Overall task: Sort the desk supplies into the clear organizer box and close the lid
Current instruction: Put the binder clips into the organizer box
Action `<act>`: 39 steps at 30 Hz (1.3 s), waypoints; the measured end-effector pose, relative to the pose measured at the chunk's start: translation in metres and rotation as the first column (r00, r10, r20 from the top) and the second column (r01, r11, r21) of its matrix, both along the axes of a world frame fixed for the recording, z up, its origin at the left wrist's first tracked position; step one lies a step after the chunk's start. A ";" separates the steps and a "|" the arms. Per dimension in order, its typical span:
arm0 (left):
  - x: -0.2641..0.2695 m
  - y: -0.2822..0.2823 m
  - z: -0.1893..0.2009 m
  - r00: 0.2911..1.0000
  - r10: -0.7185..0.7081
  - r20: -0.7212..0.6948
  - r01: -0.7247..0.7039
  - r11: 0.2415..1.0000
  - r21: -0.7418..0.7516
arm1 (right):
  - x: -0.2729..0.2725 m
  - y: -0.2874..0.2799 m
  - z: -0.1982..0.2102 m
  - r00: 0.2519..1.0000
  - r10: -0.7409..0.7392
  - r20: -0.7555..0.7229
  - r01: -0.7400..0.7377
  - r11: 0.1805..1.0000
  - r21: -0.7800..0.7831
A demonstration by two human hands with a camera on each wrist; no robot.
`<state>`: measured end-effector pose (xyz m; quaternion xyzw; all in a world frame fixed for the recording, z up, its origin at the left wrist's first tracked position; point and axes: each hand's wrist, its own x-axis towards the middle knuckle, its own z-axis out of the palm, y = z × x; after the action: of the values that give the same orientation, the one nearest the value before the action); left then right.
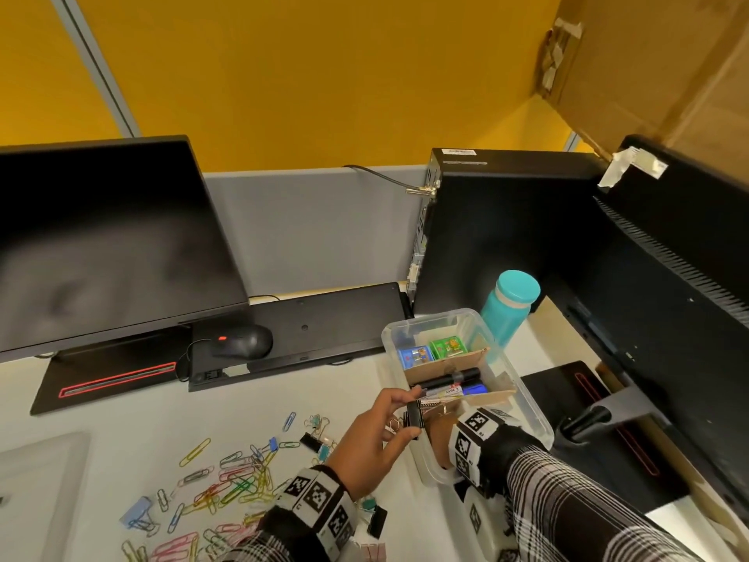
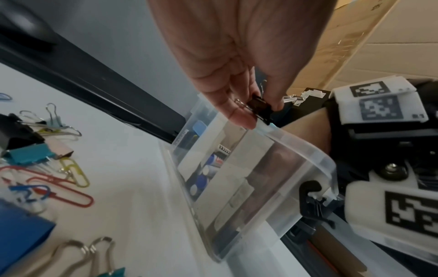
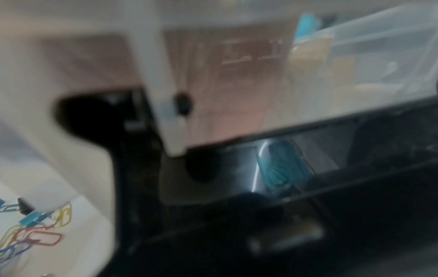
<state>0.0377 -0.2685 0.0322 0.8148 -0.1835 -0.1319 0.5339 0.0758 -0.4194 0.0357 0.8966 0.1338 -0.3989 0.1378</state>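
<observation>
risk: our left hand [image 1: 375, 434] pinches a black binder clip [image 1: 414, 415] over the organizer box [image 1: 539, 411] rim; released early, it falls outside. right hand's grip: cannot tell.

I see a dark, switched-off flat monitor [image 1: 101, 237] at left on its black stand base with a red-outlined slot [image 1: 109, 379]. Beside it a black computer mouse with a red wheel [image 1: 243, 341] sits on a black flat keyboard [image 1: 324, 330]. A black desktop tower [image 1: 494, 229] stands at the grey partition, and a teal bottle with a rounded cap [image 1: 511, 308] stands near it. A brown cardboard box [image 1: 656, 66] is upper right, against the yellow wall [image 1: 304, 75].
</observation>
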 end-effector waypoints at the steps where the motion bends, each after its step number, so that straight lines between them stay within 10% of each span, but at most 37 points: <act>1: 0.000 0.000 -0.001 1.000 -0.004 0.004 0.004 1.000 0.005 | 0.001 -0.004 -0.004 0.997 0.072 -0.013 -0.073 0.997 -0.020; 26: 0.001 0.004 0.001 1.000 -0.009 0.026 0.007 0.997 0.080 | -0.009 -0.005 0.032 1.000 -0.006 -0.012 0.008 0.978 0.210; 39: 0.018 0.009 0.004 0.981 0.189 -0.036 -0.191 0.981 -0.033 | -0.008 -0.050 0.055 0.958 -0.186 -0.216 0.274 0.814 0.513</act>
<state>0.0553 -0.2590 0.0360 0.8163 -0.0984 -0.0904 0.5619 0.0682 -0.4689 0.0905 0.8747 0.1409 -0.4277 -0.1791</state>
